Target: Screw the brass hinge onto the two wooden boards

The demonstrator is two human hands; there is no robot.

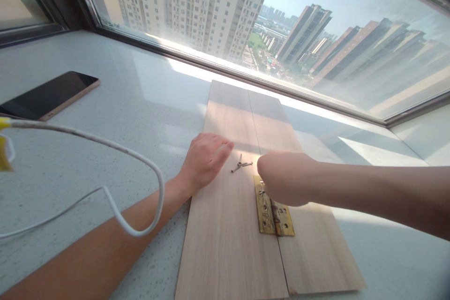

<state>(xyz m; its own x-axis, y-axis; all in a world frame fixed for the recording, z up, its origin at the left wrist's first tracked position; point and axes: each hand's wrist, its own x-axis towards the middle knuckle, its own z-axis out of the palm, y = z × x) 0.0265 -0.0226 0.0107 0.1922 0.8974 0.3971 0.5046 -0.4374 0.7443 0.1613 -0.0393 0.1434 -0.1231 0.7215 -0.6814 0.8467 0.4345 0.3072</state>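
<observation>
several screws (240, 165) lie near a hinge (265, 218) partly hidden by right hand (286, 177).

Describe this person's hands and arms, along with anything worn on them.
The left hand and right hand wear no gloves. No watch or bracelet shows at either wrist, and no sleeves show in the picture. Whether rings are worn on the right hand is hidden from view.
</observation>
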